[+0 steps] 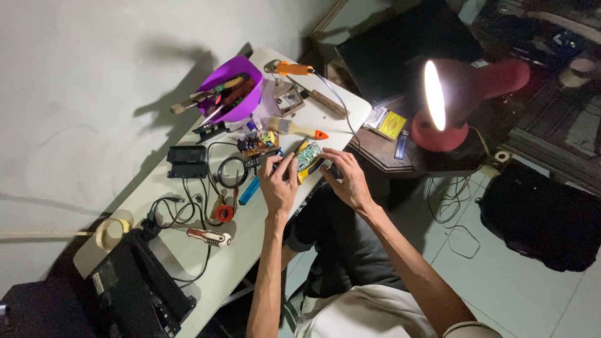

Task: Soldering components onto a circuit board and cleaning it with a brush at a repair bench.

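A home repair corner: a white table (pixel 250 250) against a bare wall, strewn with circuit boards (pixel 258 144), screwdrivers (pixel 210 236), brushes (pixel 297 129) and cables, beside a red lamp (pixel 451 100).

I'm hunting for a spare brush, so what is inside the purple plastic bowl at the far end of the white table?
The purple plastic bowl holds long tools: a wooden-handled brush poking over the rim, plus a few green, red and brown handles. Their lower ends, and anything beneath them, are hidden.
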